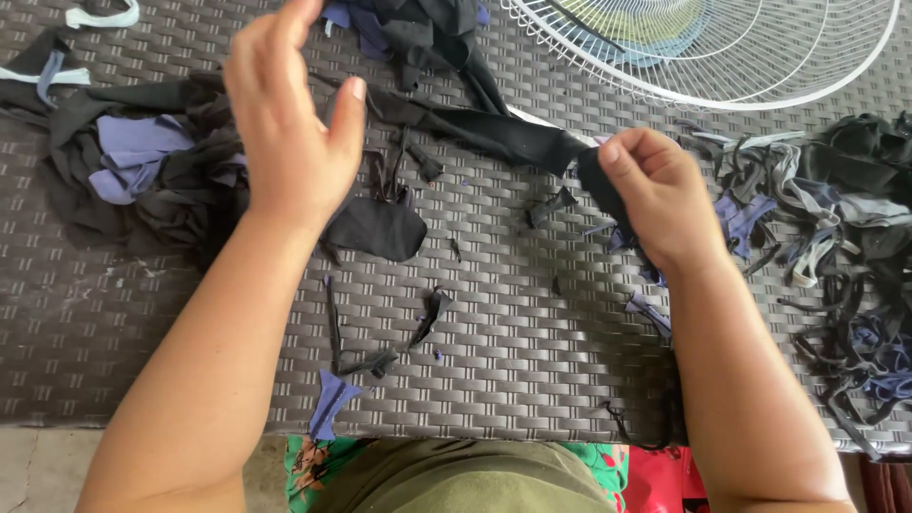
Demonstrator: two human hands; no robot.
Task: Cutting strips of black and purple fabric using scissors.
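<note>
From the head camera I look down on a dark woven wicker tabletop (532,342) strewn with fabric offcuts. My right hand (655,195) is curled closed, thumb pressed against the bent fingers (622,157), pinching one end of a long black fabric strip (484,128); the strip runs from that pinch up and to the left across the tabletop toward a heap of black and purple cloth (408,33) at the far edge. My left hand (290,123) is raised above the surface with its fingers spread loosely open and nothing in it that I can see, the thumb standing apart from the palm. Just below and right of it lies a rounded black fabric piece (380,228) flat on the weave. To the left sits a pile of black and lavender scraps (142,176), and at the right edge a tangle of thin cut strips (836,237) in black, grey and blue (none of it is in a container; it all lies loose on the weave). A white wire fan guard (722,52) rests at the top right. Small snippets, including a purple triangle (332,399), dot the near edge.
</note>
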